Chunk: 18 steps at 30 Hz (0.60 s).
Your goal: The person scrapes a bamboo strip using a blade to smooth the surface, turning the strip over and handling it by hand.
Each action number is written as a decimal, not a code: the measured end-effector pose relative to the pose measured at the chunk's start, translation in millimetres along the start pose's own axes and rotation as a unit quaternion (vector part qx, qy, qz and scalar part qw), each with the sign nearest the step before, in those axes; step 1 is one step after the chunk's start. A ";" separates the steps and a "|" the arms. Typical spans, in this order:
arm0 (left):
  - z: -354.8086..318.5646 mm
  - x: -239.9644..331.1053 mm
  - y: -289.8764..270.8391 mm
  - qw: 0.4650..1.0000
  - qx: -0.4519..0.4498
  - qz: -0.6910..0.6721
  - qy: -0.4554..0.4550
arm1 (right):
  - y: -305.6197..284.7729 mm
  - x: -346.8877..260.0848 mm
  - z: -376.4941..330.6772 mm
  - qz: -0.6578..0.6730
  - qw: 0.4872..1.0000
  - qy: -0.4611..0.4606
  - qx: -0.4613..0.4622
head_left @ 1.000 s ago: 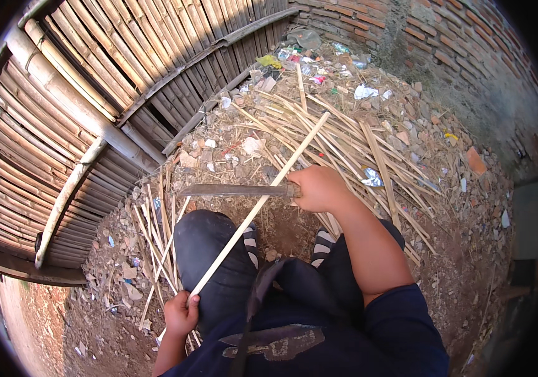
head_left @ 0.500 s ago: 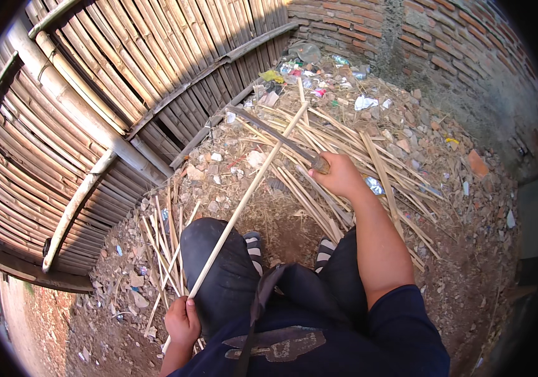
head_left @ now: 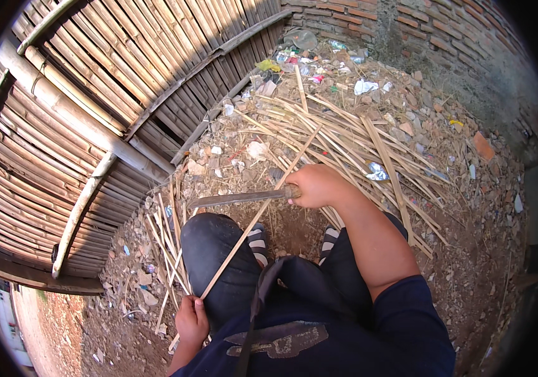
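Note:
My left hand (head_left: 191, 319) is closed around the lower end of a long, pale bamboo strip (head_left: 239, 244). The strip slants up and to the right across my left thigh, its far end over the pile. In my right hand (head_left: 319, 186) is the wooden handle of a machete (head_left: 237, 199), gripped in a fist. The dark blade points left and lies across the strip, close to the handle end. Whether the edge bites into the strip I cannot tell.
Many split bamboo strips (head_left: 350, 141) lie heaped ahead, and a smaller bunch (head_left: 167, 242) rests by my left knee. Litter and rubble (head_left: 306, 66) cover the far ground. A bamboo fence (head_left: 124, 69) stands at left, a brick wall (head_left: 445, 38) at the far right.
My right hand has drawn the machete nearer to me along the strip, and the blade has swung from pointing up-left to nearly level. My left hand still grips the strip's lower end.

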<state>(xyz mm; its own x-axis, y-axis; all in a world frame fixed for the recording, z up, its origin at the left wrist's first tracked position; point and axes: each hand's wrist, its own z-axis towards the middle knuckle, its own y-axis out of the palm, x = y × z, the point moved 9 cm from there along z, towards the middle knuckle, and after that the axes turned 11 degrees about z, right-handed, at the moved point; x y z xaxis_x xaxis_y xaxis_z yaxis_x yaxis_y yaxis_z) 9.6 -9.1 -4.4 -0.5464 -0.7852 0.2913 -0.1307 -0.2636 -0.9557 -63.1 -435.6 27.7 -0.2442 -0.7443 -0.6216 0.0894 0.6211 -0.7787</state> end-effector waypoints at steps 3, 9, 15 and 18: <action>4.6 -4.3 8.1 0.998 -0.048 0.031 -0.004 | 5.6 10.1 1.2 -0.029 0.998 0.053 -0.020; 12.3 -10.3 13.4 0.995 -0.093 0.032 0.012 | 7.3 -13.4 -1.8 -0.056 0.994 0.084 -0.037; 15.6 -9.7 22.6 0.995 -0.087 0.045 0.007 | 7.5 28.3 5.7 0.038 0.997 0.053 -0.031; 16.2 -11.6 21.0 0.994 -0.092 0.053 0.005 | 5.0 38.0 14.2 0.074 0.996 0.050 0.015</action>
<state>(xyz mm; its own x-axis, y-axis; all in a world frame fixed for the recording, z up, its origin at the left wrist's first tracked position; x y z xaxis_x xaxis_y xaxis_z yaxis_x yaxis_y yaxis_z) 26.6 -14.6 -27.2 -0.5726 -0.7977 0.1892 -0.2208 -0.0722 -0.9726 -58.3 -464.3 -1.0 -0.3217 -0.6157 -0.7194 0.1608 0.7132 -0.6823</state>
